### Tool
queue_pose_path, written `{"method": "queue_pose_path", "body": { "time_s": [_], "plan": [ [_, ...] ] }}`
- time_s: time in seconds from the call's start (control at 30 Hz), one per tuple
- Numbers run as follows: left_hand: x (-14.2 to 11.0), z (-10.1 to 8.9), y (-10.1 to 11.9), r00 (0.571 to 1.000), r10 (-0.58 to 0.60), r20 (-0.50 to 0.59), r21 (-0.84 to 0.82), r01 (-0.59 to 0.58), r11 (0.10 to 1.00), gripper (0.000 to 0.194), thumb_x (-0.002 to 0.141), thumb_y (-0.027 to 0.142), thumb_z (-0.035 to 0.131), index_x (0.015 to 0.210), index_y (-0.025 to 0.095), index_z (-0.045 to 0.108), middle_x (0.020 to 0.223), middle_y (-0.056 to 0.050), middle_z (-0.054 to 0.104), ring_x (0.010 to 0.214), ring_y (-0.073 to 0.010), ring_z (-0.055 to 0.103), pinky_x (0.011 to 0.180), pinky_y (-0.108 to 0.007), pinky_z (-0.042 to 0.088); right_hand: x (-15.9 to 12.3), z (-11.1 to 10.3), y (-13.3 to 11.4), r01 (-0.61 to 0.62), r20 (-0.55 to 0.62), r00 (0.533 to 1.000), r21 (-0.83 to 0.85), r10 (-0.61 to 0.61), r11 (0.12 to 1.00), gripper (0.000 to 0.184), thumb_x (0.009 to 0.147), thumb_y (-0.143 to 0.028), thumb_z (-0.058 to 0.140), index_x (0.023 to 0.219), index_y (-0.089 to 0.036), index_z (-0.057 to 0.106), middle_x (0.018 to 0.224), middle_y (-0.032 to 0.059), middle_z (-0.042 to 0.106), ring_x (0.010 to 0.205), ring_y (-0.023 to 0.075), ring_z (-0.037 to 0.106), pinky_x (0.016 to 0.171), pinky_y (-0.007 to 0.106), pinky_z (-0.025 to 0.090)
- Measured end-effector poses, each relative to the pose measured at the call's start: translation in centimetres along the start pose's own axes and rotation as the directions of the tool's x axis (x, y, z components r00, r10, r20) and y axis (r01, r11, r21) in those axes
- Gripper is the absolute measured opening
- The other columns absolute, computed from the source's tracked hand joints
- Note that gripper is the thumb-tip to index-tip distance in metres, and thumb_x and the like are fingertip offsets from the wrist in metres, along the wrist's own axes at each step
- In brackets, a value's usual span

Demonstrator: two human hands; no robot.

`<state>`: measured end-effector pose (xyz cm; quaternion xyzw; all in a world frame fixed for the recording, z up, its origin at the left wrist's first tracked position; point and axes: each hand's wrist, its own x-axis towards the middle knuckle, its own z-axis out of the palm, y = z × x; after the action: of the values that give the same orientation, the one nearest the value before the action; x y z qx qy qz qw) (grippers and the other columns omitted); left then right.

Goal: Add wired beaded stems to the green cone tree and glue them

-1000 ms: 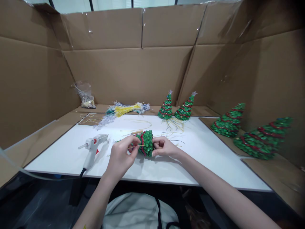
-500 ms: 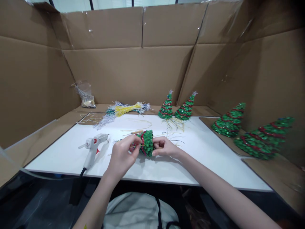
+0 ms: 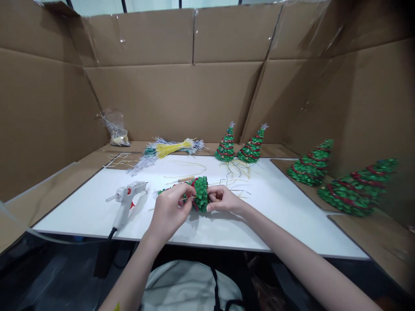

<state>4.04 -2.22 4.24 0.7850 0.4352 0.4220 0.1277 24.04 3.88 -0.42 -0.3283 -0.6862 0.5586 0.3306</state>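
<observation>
A small green Christmas tree [image 3: 201, 188] with red garland lies on its side on the white board, its base to the right. My right hand [image 3: 223, 199] grips that base, the fingertips partly hidden behind the edge. Over the tree's middle, my left hand [image 3: 173, 203] pinches a thin yellowish stem [image 3: 193, 197] between thumb and forefinger, its tip against the green and red surface. The left hand covers much of the tree's narrow end. Just behind the tree lies a wooden-handled tool [image 3: 186, 179].
A white glue gun [image 3: 127, 201] rests at left, its cord running off the front edge. Wire-stem bundles [image 3: 173, 148] and a plastic bag [image 3: 117, 129] lie at the back. Two star-topped trees [image 3: 226, 146] and two others [image 3: 359, 188] stand rear and right. Cardboard walls [image 3: 145, 99] enclose the board [image 3: 259, 216].
My left hand has shifted slightly right, closer to the tree's base, bringing the pinched stem against the tree. My right hand keeps its hold on the base.
</observation>
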Motion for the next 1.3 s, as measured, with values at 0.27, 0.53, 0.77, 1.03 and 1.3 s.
{"method": "queue_pose_path", "body": {
  "time_s": [0.27, 0.53, 0.77, 1.03, 1.3],
  "plan": [
    [-0.1, -2.0, 0.1, 0.999, -0.028, 0.023, 0.027, 0.027, 0.999, 0.017, 0.077, 0.004, 0.054, 0.079, 0.02, 0.059, 0.079, 0.003, 0.065, 0.064, -0.009, 0.054, 0.06, -0.018, 0.041, -0.1, 0.0, 0.0, -0.013, -0.012, 1.0, 0.0, 0.013, 1.0, 0.039, 0.051, -0.037, 0.084, 0.066, -0.015, 0.055, 0.044, -0.0123, 0.024, 0.043, 0.0041, 0.02, 0.044, 0.022, 0.015],
    [-0.2, -2.9, 0.3, 0.998, -0.048, 0.034, 0.041, 0.047, 0.998, 0.019, 0.077, 0.003, 0.053, 0.08, 0.02, 0.058, 0.079, 0.004, 0.064, 0.064, -0.0081, 0.052, 0.059, -0.017, 0.039, -0.1, -0.1, 0.2, -0.002, -0.006, 1.0, -0.002, 0.002, 1.0, 0.039, 0.052, -0.038, 0.084, 0.066, -0.015, 0.055, 0.044, -0.0121, 0.025, 0.043, 0.0039, 0.021, 0.044, 0.022, 0.015],
    [0.0, -2.4, 0.8, 0.998, -0.042, 0.054, 0.045, 0.04, 0.998, 0.017, 0.077, 0.003, 0.053, 0.078, 0.019, 0.058, 0.078, 0.004, 0.064, 0.062, -0.008, 0.051, 0.059, -0.017, 0.039, -0.1, 0.1, 0.0, 0.004, -0.004, 1.0, 0.003, -0.004, 1.0, 0.038, 0.052, -0.036, 0.084, 0.063, -0.015, 0.053, 0.043, -0.0123, 0.025, 0.042, 0.0037, 0.02, 0.044, 0.022, 0.015],
    [0.0, -2.0, 0.7, 0.999, -0.03, 0.041, 0.043, 0.029, 0.999, 0.017, 0.077, 0.003, 0.053, 0.077, 0.019, 0.058, 0.074, 0.003, 0.062, 0.065, -0.0088, 0.053, 0.059, -0.017, 0.038, 0.0, 0.1, 0.0, -0.002, -0.005, 1.0, 0.011, 0.002, 1.0, 0.038, 0.052, -0.037, 0.083, 0.063, -0.015, 0.054, 0.042, -0.0126, 0.024, 0.042, 0.0038, 0.02, 0.044, 0.022, 0.015],
    [0.0, -1.9, 0.8, 0.999, -0.03, 0.045, 0.047, 0.028, 0.999, 0.017, 0.076, 0.003, 0.053, 0.077, 0.019, 0.059, 0.074, 0.003, 0.063, 0.065, -0.0093, 0.054, 0.058, -0.017, 0.039, -0.1, 0.1, -0.1, 0.007, -0.004, 1.0, -0.001, -0.007, 1.0, 0.038, 0.053, -0.037, 0.083, 0.065, -0.015, 0.054, 0.043, -0.0126, 0.025, 0.042, 0.0038, 0.02, 0.043, 0.021, 0.015]
  ]
}}
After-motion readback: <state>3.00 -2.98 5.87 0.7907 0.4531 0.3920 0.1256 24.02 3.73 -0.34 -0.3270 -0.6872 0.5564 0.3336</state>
